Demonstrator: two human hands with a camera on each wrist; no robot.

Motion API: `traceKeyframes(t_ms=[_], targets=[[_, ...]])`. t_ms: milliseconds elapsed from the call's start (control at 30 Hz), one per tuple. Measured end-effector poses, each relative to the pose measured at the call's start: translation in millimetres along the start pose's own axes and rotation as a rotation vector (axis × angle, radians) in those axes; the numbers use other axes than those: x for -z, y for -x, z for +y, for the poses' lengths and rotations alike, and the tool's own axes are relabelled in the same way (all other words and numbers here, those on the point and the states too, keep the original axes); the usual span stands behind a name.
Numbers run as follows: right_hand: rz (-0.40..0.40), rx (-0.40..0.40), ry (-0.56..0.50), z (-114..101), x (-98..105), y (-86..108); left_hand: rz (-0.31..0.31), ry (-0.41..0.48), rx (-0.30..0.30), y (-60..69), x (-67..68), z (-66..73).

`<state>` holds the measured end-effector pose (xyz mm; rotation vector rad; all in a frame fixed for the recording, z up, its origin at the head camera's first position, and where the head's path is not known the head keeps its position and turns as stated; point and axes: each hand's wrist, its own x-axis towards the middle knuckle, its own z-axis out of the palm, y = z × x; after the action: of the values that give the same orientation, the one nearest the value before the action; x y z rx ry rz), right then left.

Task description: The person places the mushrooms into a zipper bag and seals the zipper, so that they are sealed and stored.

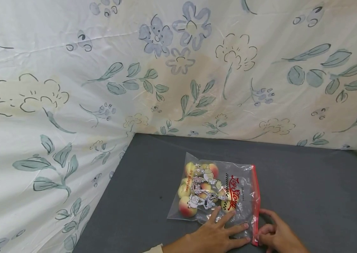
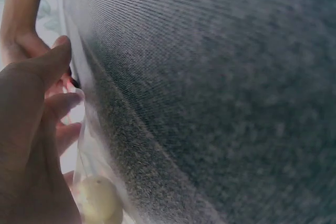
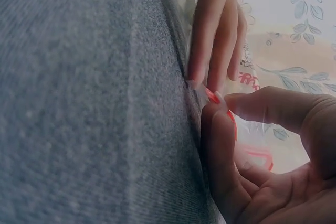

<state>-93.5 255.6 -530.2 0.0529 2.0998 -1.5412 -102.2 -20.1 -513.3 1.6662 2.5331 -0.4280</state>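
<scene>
A clear zip bag with a red zip edge lies flat in the head view, printed with cartoon figures and red lettering. Inside it are several small yellow-and-red fruits, apples or peaches by their look. My left hand rests on the bag's near side, fingers spread and fairly straight, their tips close to the zip edge. At the near end of that edge, my right hand pinches the red zip between thumb and forefinger. One pale fruit shows below the left hand in the left wrist view.
The bag lies on a dark grey tabletop. Behind it and along the left hangs a white cloth with flowers and leaves, meeting the table's far and left edges.
</scene>
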Motion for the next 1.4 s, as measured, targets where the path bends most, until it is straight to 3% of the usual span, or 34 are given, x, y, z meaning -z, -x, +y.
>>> traceKeyframes(t_ms=[167, 267, 500, 667, 800, 933, 1133, 1267, 1400], targets=[[0.062, -0.063, 0.009, -5, -5, -3.5, -0.004, -0.016, 0.007, -0.7, 1.2, 1.5], [0.088, -0.062, 0.019, -6, -7, -4.4, -0.015, -0.007, 0.005, -0.9, 1.6, 1.4], [0.073, 0.046, -0.019, -6, -6, -1.8, -0.013, -0.030, 0.004, -1.8, 1.8, 2.2], [0.075, -0.024, -0.028, -5, -5, 1.3, -0.007, -0.046, 0.006, -0.8, 0.3, 2.8], [0.057, -0.086, -0.001, -4, -5, 0.1, -0.030, -0.004, 0.004, 0.2, 0.1, 0.6], [0.033, -0.050, -0.003, -2, -5, -0.9, -0.029, 0.017, 0.003, -0.8, -1.0, -0.3], [0.007, 0.033, -0.042, 1, -8, 1.9, 0.024, -0.074, 0.005, -1.3, -3.0, 4.2], [0.057, 0.035, -0.036, -1, -13, 0.9, 0.048, -0.147, 0.011, -2.3, -1.8, 5.6], [0.130, 0.028, -0.033, -4, -15, -1.6, 0.012, -0.149, 0.010, -5.0, 0.2, 5.7]])
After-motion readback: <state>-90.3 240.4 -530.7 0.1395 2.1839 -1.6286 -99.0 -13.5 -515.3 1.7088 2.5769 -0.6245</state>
